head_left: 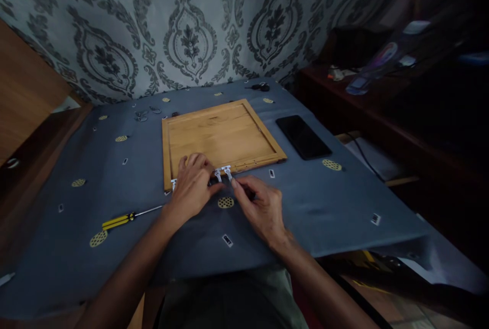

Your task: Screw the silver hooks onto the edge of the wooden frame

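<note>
A framed wooden panel [214, 135], like a small cabinet door, lies flat on the blue-grey cloth. Along its near edge sits a bright metal hinge [226, 170]. My right hand [263, 204] is closed, thumb and forefinger pinching the near end of this hinge. Curled over the panel's near edge, my left hand [193, 184] has its fingertips at a second metal piece beside the hinge, partly covered by the fingers. Another metal hinge [173, 184] shows at the near left corner. Left of my left wrist lies a yellow and black screwdriver [120, 221].
The patterned tablecloth [305, 207] covers the table. A black phone [303, 136] lies right of the panel. Dark keys [260, 86] and small metal pieces [142, 115] are at the back. A clear plastic bottle [372, 66] is on the dark furniture at right.
</note>
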`<state>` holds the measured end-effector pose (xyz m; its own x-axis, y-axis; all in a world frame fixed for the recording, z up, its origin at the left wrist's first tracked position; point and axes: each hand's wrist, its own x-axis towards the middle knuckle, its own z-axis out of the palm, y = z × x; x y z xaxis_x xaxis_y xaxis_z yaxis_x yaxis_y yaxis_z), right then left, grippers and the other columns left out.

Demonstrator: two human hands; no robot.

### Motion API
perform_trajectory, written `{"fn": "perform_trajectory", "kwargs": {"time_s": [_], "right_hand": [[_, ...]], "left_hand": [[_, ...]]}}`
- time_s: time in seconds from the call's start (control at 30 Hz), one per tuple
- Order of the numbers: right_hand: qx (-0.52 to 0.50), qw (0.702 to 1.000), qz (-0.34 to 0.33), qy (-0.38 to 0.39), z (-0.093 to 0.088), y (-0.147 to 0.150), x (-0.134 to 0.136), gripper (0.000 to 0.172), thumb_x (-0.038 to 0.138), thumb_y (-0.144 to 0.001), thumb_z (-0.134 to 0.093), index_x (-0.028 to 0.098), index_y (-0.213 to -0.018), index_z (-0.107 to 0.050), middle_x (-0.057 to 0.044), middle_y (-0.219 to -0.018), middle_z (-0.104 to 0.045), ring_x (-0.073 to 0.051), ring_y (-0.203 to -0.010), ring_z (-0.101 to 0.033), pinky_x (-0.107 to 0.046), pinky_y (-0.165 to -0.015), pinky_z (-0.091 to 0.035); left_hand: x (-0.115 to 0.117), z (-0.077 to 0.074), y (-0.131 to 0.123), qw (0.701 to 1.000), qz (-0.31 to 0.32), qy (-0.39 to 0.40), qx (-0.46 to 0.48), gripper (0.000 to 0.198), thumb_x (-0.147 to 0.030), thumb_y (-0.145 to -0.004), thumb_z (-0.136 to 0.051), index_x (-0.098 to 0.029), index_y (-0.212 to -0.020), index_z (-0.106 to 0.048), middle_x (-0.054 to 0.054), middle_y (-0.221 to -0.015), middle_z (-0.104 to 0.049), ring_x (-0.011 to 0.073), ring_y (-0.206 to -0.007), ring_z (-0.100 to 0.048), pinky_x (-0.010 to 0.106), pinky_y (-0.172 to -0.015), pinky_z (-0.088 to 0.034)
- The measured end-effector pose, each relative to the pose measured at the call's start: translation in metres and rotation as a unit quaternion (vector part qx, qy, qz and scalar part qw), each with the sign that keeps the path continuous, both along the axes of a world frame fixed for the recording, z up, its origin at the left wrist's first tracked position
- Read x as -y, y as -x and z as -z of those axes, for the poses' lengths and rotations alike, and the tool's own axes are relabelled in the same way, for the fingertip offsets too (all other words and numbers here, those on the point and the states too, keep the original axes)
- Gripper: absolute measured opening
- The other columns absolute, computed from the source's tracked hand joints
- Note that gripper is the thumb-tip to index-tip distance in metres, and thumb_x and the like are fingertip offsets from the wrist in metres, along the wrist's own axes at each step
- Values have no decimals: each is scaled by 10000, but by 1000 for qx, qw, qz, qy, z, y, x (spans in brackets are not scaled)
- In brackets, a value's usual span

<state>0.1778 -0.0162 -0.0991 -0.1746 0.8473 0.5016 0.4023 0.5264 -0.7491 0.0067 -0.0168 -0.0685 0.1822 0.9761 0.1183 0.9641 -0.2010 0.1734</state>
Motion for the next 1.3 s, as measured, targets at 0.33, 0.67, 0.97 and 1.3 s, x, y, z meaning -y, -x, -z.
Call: {"fn": "perform_trajectory", "kwargs": {"time_s": [0.33, 0.67, 0.97, 1.3], "right_hand": [[-6, 1000, -5, 7, 1, 0, 0, 220, 272, -928, -553, 211, -773, -697, -6, -672, -710, -126, -565, -619, -243, -563, -486], [-12, 1000, -5, -9, 2, 0, -1, 216, 269, -927, -561, 205, -757, -679, 6, -639, -680, -118, -537, -589, -234, -543, -467], [-17, 1000, 1, -1, 4, 2, -2, 228, 289, -918, -567, 205, -736, -676, 10, -613, -659, -117, -515, -560, -236, -529, -460], [-20, 999, 13, 24, 6, 2, -4, 224, 316, -906, -577, 209, -746, -691, 14, -608, -663, -123, -511, -569, -238, -520, -458]], "left_hand": [[-1, 1, 2, 1000, 6, -13, -8, 314, -436, -813, -756, -177, -980, -696, 78, -1051, -614, 289, -1088, -515, 483, -966, -399], [12, -22, 23, 997, -35, -75, 3, 335, -474, -832, -728, -182, -992, -696, 81, -1096, -634, 293, -1115, -525, 479, -973, -421], [37, -22, 56, 988, -71, -119, 69, 223, -329, -945, -538, -200, -1032, -697, 70, -1062, -648, 264, -1077, -555, 452, -959, -450], [65, 0, 87, 973, -130, -171, 87, 267, -382, -966, -453, -233, -993, -673, 74, -1032, -641, 272, -1086, -560, 444, -960, -475]]}}
